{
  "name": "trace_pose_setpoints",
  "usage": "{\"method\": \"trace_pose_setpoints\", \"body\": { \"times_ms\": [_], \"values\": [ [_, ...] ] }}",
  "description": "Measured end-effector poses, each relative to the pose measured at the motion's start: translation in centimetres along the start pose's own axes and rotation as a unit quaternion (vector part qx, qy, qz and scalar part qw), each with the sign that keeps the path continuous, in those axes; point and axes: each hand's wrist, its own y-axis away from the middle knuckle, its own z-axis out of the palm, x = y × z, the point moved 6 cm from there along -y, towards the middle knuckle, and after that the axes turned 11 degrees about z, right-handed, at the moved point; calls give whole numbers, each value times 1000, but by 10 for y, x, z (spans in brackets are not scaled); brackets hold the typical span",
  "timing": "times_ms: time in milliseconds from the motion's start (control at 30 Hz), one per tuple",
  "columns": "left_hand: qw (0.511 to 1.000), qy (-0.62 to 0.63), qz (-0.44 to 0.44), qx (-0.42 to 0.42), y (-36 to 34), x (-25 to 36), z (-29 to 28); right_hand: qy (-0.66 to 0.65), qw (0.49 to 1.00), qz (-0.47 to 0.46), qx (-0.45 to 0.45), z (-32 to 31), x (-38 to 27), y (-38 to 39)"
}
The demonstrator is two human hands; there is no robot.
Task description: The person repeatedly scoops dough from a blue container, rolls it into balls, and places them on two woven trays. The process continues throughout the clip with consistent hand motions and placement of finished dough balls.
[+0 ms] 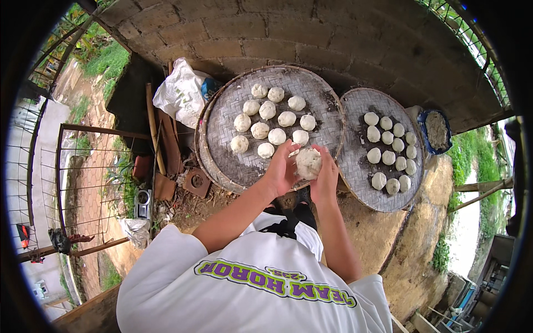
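A lumpy whitish dough-like ball is held up in front of me, between my two cupped hands. My left hand curves around its left side. My right hand grips it from the right, fingers pointing up along its edge. Just beyond them is a large round woven bamboo tray, bearing several similar pale balls in loose rows. A second round woven tray stands to the right and carries several smaller, smoother white balls. The undersides of my fingers are partly hidden.
Behind the trays rises a grey block wall. A white sack leans at the left tray's far side. Beyond the right tray sits a blue container of crumbly pale material. At left are a metal-bar fence and a broken brown tile.
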Motion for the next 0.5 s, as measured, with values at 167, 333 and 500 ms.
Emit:
{"method": "trace_pose_setpoints", "body": {
  "times_ms": [167, 333, 500],
  "values": [
    [989, 129, -10, -69, 3, -10, -10, 188, 963, -192, -31, 20, 0, 22],
    [985, 84, -47, -142, 2, -11, -7, 231, 951, -196, -55, 19, -2, 8],
    [997, 68, 36, -14, 2, -12, -5, -8, 999, -31, 11, 11, 11, 3]
  ]
}}
